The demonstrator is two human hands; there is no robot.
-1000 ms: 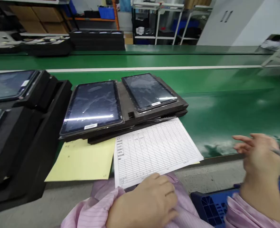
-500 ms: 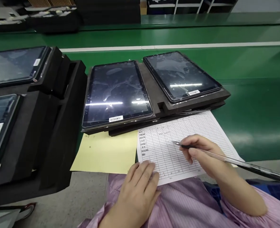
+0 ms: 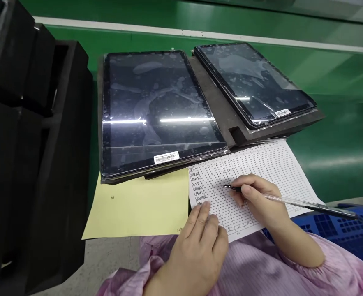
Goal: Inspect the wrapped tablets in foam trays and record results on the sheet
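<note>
My right hand point(image 3: 261, 201) is closed around a clear-barrelled pen point(image 3: 295, 201), its dark tip over the middle of a white printed form point(image 3: 273, 164). Whether the tip touches the paper I cannot tell. The form has a ruled grid, with printed labels down its left side and a little writing near the top. My left hand point(image 3: 196, 242) lies flat on the form's lower left corner, fingers stretched out. Beside it is a yellow sheet point(image 3: 138, 209), partly tucked under a black foam tray. The tray's near edge also covers the top of the form.
Two tablets, one left point(image 3: 156, 107) and one right point(image 3: 255, 82), lie on the black foam tray point(image 3: 210, 90), each with a barcode label. Black foam blocks point(image 3: 67, 123) stand tall at left. The bench point(image 3: 347, 152) is green. A blue perforated plastic item point(image 3: 332, 230) shows at lower right.
The view has tilted down and come closer, so the shelves at the back are gone from sight. My left hand's fingers reach slightly farther up the form. The pen stays in my right hand.
</note>
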